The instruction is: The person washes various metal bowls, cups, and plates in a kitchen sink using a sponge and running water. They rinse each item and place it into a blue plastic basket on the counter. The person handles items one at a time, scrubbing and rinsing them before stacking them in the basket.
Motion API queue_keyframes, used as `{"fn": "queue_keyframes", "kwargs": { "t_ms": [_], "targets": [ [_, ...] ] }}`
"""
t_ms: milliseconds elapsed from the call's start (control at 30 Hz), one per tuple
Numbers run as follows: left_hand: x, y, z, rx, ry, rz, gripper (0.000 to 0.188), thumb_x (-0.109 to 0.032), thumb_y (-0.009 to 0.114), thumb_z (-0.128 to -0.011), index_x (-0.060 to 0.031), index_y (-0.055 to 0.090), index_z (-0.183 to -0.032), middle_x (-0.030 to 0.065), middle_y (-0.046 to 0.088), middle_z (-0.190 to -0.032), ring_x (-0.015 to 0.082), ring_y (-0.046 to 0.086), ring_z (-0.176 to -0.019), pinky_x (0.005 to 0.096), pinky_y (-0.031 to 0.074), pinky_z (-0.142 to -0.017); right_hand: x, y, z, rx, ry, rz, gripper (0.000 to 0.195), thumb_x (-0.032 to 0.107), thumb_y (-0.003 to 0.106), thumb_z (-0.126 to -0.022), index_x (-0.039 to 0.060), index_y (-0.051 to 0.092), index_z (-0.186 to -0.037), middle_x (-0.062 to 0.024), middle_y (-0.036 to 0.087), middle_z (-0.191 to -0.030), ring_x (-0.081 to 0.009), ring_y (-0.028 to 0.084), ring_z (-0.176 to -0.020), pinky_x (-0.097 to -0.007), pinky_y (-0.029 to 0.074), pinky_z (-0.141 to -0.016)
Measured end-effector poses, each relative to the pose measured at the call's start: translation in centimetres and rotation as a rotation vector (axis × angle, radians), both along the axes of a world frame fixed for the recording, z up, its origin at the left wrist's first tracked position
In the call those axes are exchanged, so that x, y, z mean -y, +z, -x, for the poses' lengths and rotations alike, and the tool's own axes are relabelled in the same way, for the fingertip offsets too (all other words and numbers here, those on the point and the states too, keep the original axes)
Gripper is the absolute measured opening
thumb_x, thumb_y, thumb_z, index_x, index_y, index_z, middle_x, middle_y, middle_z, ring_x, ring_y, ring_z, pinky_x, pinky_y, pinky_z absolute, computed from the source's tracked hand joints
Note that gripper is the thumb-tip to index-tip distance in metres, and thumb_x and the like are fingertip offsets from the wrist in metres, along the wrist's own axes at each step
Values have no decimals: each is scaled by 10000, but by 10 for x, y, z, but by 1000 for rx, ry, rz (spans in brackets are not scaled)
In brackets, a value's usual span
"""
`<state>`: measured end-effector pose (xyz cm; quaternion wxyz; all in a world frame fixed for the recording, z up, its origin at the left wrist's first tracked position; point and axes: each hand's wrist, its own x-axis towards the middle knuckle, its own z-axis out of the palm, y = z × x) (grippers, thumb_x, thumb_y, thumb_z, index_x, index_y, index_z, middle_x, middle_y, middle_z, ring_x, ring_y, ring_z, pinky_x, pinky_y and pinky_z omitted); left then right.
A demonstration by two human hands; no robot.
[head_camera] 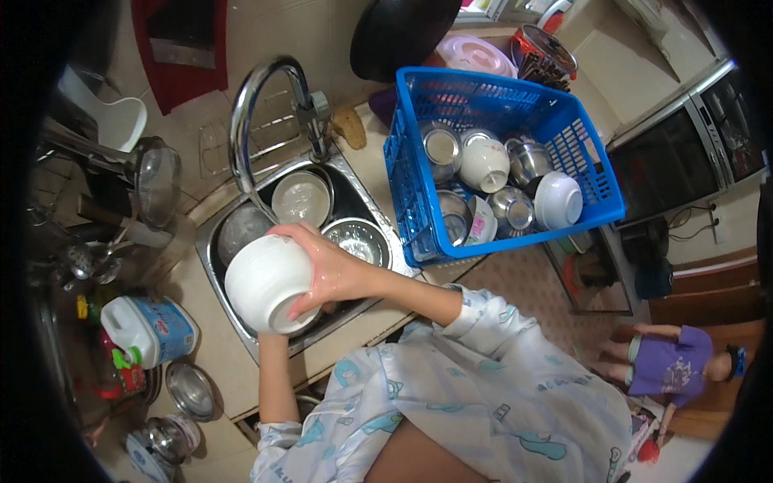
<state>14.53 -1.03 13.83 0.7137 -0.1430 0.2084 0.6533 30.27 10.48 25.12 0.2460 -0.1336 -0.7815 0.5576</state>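
A white bowl (266, 281) is tilted over the sink, its foot turned towards me. My right hand (329, 268) is shut on it, thumb at the foot and fingers over the upper side; the skin looks wet. My left forearm (275, 374) reaches up behind the bowl, which hides my left hand, so its grip cannot be seen. In the steel sink (211, 265) beneath lie a pale bowl (302, 199), a metal bowl (357, 238) with water in it and a grey rounded vessel (241, 232). The chrome faucet (235, 133) arches over them.
Right of the sink, a blue plastic basket (401, 181) holds several metal and white bowls. On the left counter stand a detergent jug (151, 329), a metal bowl (190, 389) and stacked bowls (169, 438). Utensils (102, 259) crowd the far left. Another person (670, 365) stands at right.
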Motion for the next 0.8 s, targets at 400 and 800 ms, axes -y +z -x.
{"fn": "queue_keyframes", "kwargs": {
  "t_ms": [400,800],
  "targets": [
    [132,37,56,-982,213,347,476,-249,489,-953,-60,389,-1378,145,599,-1182,183,652,-826,280,559,-699,-100,139,-161,365,-643,-481,885,165,827,-640,32,349,-1373,-142,509,-1255,-251,533,-1130,-365,473,-932],
    [329,0,45,-768,1020,876,424,-275,570,-913,-29,433,-1229,111,570,-1017,264,656,-794,357,569,-708,-148,46,-224,639,-206,855,598,161,648,-829,24,386,-1349,-134,572,-1181,-266,600,-1035,-397,527,-848]
  ]
}}
